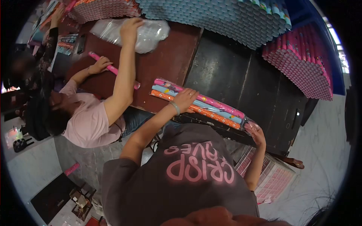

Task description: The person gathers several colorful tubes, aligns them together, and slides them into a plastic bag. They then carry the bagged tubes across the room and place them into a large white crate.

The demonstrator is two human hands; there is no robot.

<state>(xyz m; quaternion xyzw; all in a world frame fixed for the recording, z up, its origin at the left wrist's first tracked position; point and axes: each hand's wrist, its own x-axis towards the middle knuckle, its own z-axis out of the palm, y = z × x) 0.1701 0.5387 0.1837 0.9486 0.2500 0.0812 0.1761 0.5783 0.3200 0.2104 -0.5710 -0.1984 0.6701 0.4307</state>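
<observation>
Three patterned paper rolls, pink, light blue and orange, lie side by side in a clear plastic sleeve (217,109) at the table's front edge. Across the middle of the bundle, my left hand (184,100) is closed round the rolls; it wears a ring and a bracelet. At the bundle's right end, my right hand (256,132) is closed on the gathered loose end of the sleeve, its fingertips partly hidden by the shiny film.
Left of me, a co-worker in a pink shirt (86,120) holds a pink roll (113,70) and reaches over clear plastic sleeves (152,35). Stacked blue rolls (226,19) and pink rolls (301,64) line the table's back. A printed carton (269,173) stands below, right.
</observation>
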